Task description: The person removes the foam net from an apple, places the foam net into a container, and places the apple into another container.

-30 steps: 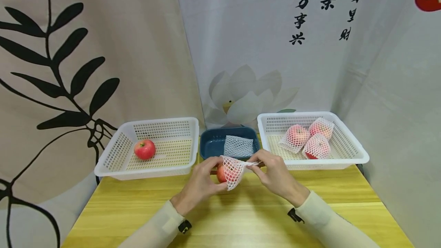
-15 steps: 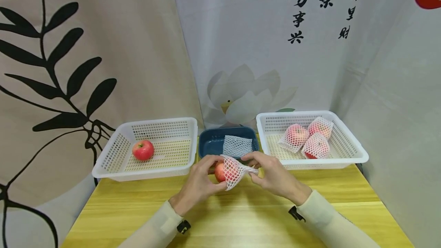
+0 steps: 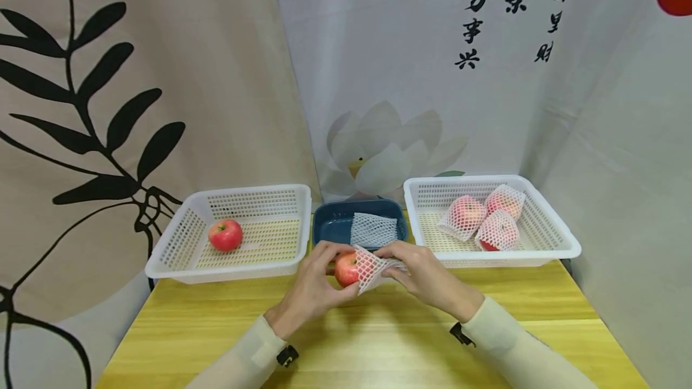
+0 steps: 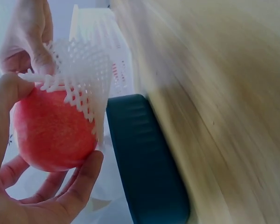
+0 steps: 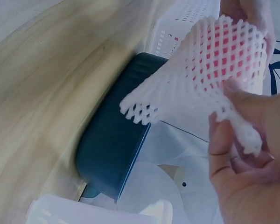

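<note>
My left hand [image 3: 312, 281] grips a red apple [image 3: 345, 269], thumb on one side and curled fingers on the other. A white foam fruit net [image 3: 370, 270] covers the apple's right part, while its left part shows bare. In the left wrist view, the thumb lies at the net's rim, with red skin [image 4: 51, 133] exposed below it. My right hand [image 3: 429, 275] pinches the net's far end between thumb and fingers. The right wrist view shows the gathered tail in those fingers and a loose flap of netting [image 5: 144, 109] hanging to the side.
Behind the hands, a dark blue tray [image 3: 332, 227] holds flat foam netting [image 3: 373, 230]. A white basket [image 3: 167, 257] at left contains one bare apple [image 3: 225, 235]. In the right white basket [image 3: 562, 245] lie three netted apples [image 3: 497, 230]. All stand on a wooden table [image 3: 378, 347].
My right hand has shifted its hold on the net and come closer to the apple. More of the apple's left side shows now. My left hand keeps its grip.
</note>
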`<state>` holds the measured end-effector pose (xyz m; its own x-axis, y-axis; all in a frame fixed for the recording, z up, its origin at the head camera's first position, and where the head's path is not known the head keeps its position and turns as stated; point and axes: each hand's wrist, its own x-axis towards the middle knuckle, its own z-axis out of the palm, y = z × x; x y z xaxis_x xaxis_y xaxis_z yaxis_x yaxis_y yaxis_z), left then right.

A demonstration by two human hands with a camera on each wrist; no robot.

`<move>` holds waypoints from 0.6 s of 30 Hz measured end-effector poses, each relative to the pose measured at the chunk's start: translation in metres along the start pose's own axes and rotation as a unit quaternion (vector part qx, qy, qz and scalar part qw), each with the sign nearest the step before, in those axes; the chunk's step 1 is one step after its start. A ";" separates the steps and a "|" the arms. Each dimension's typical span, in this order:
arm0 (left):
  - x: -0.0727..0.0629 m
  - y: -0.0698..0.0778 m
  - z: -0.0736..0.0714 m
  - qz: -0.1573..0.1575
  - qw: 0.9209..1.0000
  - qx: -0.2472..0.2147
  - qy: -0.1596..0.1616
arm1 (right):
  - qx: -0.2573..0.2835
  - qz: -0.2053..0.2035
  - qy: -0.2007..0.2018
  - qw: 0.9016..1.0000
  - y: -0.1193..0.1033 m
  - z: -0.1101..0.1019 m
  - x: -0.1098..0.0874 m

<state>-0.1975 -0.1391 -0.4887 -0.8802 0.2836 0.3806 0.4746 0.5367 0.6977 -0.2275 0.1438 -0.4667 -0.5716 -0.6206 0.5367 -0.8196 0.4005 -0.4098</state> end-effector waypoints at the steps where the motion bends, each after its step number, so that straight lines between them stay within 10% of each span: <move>1: 0.000 0.000 -0.001 -0.004 1.000 -0.002 0.001 | -0.006 0.004 -0.004 1.000 0.000 0.000 0.000; 18: -0.003 -0.006 -0.011 0.021 0.999 0.028 0.029 | -0.066 0.019 -0.029 0.997 0.002 -0.005 0.000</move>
<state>-0.1971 -0.1520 -0.4870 -0.8566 0.2606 0.4454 0.5090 0.5688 0.6461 -0.2292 0.1480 -0.4636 -0.6018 -0.6405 0.4772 -0.7980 0.5071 -0.3257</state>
